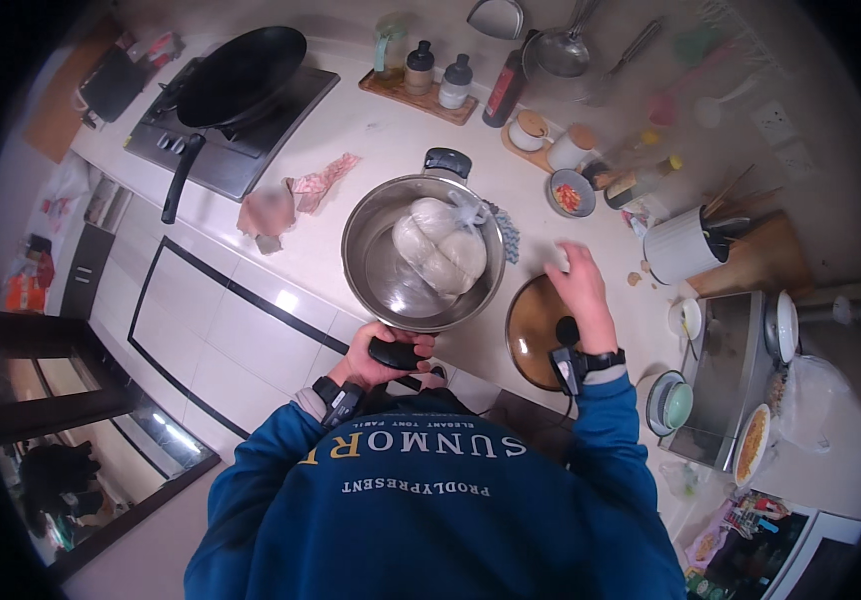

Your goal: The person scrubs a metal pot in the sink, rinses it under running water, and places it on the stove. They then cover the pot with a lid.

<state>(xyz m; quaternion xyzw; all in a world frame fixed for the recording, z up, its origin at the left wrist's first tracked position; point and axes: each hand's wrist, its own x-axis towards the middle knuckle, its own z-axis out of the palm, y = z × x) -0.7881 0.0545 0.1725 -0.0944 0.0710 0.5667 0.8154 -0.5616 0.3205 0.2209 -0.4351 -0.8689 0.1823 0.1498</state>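
A steel pot [370, 300] stands before me, close to the counter's front edge. Inside it lies a knotted clear plastic bag [442, 244] with pale, rounded contents that I cannot identify. My left hand [382, 356] grips the pot's near black handle [394, 354]; the far handle [448, 162] points towards the wall. To the right of the pot, my right hand [580, 285] hovers with nothing in it, thumb and fingers apart. Partly beneath that hand and wrist is a brown-tinted glass lid [535, 334] with a dark rim and black knob [566, 331]. A patterned cloth [507, 234] shows beside the pot.
A black wok [243, 79] sits on the gas stove [280, 127], its handle jutting over the front edge. Crumpled pinkish wrappers [269, 210] lie left of the pot. Behind are a jar tray [419, 97], a bowl of chopped red pieces [571, 193] and a white utensil holder [682, 244].
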